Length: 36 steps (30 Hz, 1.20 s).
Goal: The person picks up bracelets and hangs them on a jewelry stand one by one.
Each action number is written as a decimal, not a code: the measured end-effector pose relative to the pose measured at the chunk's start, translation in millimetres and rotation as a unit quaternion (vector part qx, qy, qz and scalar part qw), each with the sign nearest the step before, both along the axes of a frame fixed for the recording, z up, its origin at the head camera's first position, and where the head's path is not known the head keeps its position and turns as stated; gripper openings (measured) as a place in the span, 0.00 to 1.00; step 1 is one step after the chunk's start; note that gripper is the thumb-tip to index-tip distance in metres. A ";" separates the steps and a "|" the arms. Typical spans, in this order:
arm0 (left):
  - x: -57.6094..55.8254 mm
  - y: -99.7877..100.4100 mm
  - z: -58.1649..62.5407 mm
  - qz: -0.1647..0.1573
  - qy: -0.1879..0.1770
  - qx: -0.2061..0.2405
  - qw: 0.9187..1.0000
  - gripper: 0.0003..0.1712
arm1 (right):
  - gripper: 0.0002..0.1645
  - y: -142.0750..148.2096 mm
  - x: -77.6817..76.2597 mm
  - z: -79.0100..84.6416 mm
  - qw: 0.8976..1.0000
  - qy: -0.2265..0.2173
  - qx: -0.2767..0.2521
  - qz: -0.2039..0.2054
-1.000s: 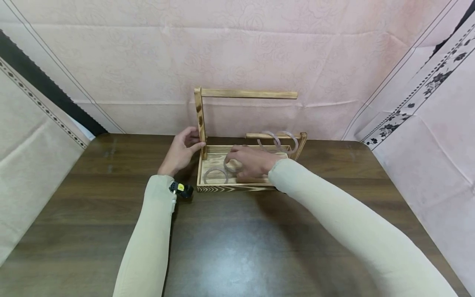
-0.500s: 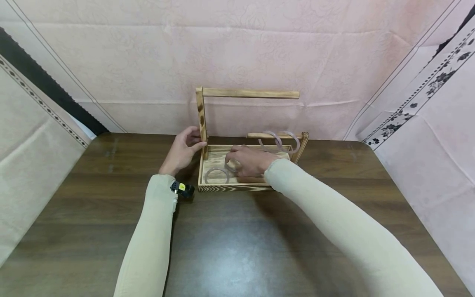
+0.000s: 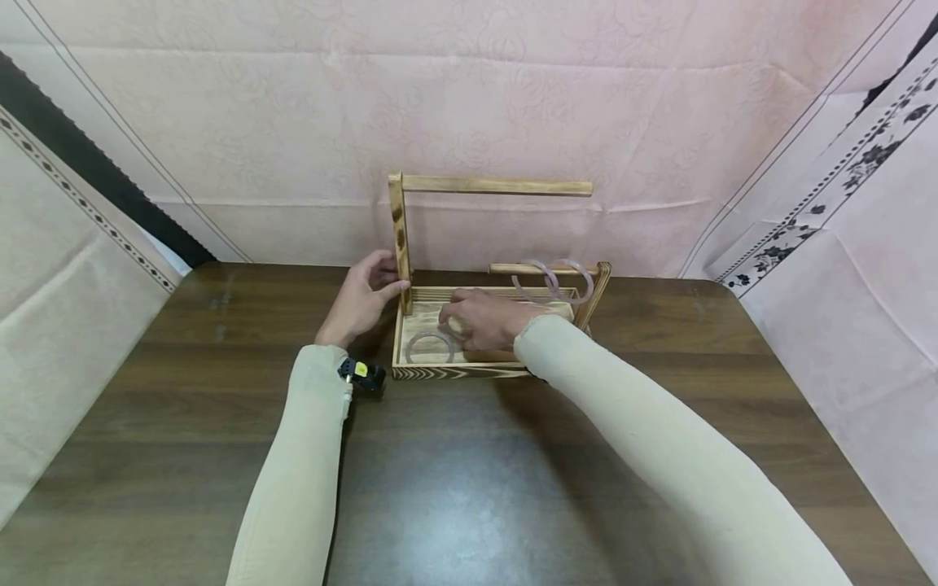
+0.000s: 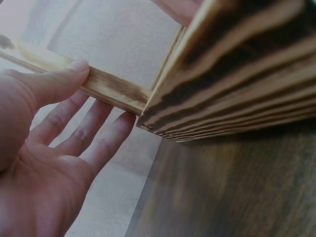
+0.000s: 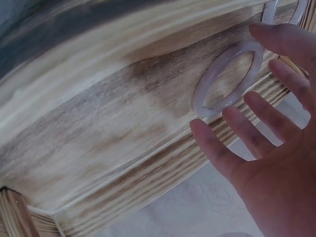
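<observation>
A wooden jewellery stand has a shallow tray point(image 3: 440, 371), a tall post point(image 3: 399, 220) with a top bar, and a lower bar at right. My left hand point(image 3: 359, 299) pinches the post near its base; in the left wrist view the thumb point(image 4: 74, 74) lies on one side, the fingers behind. My right hand point(image 3: 487, 319) is over the tray, its fingers spread in the right wrist view around a pale translucent bangle point(image 5: 200, 93). The thumb tip is right at the bangle's edge. Another bangle point(image 3: 409, 350) lies in the tray's left part.
Two bangles point(image 3: 589, 289) hang on the lower bar point(image 3: 504, 268), close behind the right hand. The top bar point(image 3: 498, 186) spans above the tray. The stand is near the back edge of the brown table point(image 3: 440, 472), before a pale cloth point(image 3: 484, 98).
My right hand has shifted slightly left over the tray, covering more of the bangle beneath it. The left hand stays on the post.
</observation>
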<state>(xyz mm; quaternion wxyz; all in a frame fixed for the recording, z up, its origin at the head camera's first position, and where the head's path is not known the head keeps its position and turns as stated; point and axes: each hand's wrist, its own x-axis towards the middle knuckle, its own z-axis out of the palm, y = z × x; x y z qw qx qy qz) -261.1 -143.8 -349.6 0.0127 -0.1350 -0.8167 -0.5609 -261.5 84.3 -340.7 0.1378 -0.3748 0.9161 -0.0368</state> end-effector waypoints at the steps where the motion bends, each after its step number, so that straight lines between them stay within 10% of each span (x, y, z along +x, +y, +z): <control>1: 0.6 0.3 1.2 -0.001 -0.003 0.001 1.000 0.20 | 0.34 -0.1 0.0 -0.3 1.000 -0.001 -0.003 -0.001; 16: -23.2 -6.1 -27.3 0.000 0.010 0.003 1.000 0.21 | 0.33 -2.4 -4.2 -6.2 0.999 -0.010 0.015 -0.034; 36: -23.8 -7.5 -28.1 -0.001 0.020 0.002 1.000 0.20 | 0.38 0.5 -5.0 -6.0 0.997 -0.040 0.042 -0.045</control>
